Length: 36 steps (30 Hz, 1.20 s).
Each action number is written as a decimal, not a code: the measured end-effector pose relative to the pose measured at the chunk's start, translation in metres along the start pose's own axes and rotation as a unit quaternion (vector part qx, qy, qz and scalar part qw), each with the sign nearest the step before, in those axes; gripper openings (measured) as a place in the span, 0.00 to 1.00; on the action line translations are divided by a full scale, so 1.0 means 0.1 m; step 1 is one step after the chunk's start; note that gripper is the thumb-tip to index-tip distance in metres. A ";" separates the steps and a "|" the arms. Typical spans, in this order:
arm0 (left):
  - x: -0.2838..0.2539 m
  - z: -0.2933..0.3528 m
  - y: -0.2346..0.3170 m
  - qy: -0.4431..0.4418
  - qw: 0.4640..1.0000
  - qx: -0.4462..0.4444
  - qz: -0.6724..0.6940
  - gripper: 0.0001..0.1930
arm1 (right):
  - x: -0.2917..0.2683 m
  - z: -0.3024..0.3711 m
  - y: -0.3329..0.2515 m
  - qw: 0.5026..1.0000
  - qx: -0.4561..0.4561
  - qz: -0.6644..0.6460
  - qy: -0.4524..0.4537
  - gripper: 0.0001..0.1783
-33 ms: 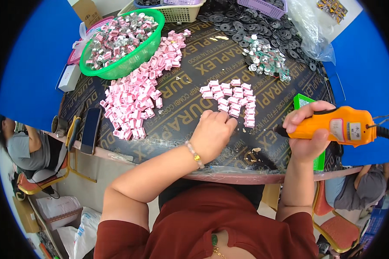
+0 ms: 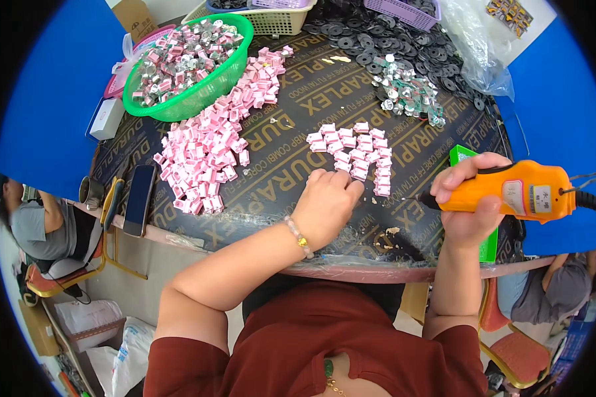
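At a round-edged dark table [image 2: 271, 192] patterned with gold lettering, a worker in a dark red shirt [image 2: 311, 331] grips an orange power screwdriver [image 2: 540, 192] in the right hand [image 2: 467, 192], its tip pointing left above the tabletop. The left hand [image 2: 328, 206] rests with fingers curled down; whether it pinches anything cannot be told. A cluster of small pink plastic pieces [image 2: 359, 151] lies just beyond it, near the screwdriver's tip. A bigger pink pile [image 2: 205, 155] spreads at left beside a full green basket [image 2: 205, 104], with a phone [image 2: 139, 198] near the table's edge. Black discs [image 2: 410, 43] cover the far right, and a green tray [image 2: 489, 253] sits partly hidden behind the right hand. Blue panels [image 2: 53, 99] flank the table; other people sit on chairs [image 2: 63, 281] at both sides.
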<state>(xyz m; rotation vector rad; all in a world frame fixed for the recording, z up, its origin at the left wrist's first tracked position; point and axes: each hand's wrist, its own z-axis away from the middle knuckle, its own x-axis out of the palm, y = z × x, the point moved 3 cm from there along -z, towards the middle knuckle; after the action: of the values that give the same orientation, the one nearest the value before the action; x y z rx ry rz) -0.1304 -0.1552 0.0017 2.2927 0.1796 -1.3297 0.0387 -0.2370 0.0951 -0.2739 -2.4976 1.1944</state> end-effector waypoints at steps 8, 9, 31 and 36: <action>0.06 0.02 -0.08 0.031 0.988 -0.044 0.144 0.10 | 0.15 -0.05 0.18 0.998 0.035 -0.045 -0.031 0.32; 0.07 0.03 -0.05 0.000 0.984 -0.037 0.175 0.10 | 0.15 -0.04 0.21 0.998 0.037 -0.050 -0.029 0.32; 0.02 0.09 -0.01 0.027 0.992 -0.096 0.083 0.11 | 0.15 0.15 0.41 0.997 0.030 -0.071 -0.026 0.32; 0.01 0.08 -0.03 0.023 0.990 -0.106 0.094 0.10 | 0.19 0.18 0.44 0.995 0.039 -0.091 -0.023 0.32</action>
<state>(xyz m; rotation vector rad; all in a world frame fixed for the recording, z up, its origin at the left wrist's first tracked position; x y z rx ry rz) -0.1375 -0.1562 -0.0032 2.1065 0.1115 -1.1080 0.0153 -0.2162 0.0546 0.0008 -2.4473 1.2312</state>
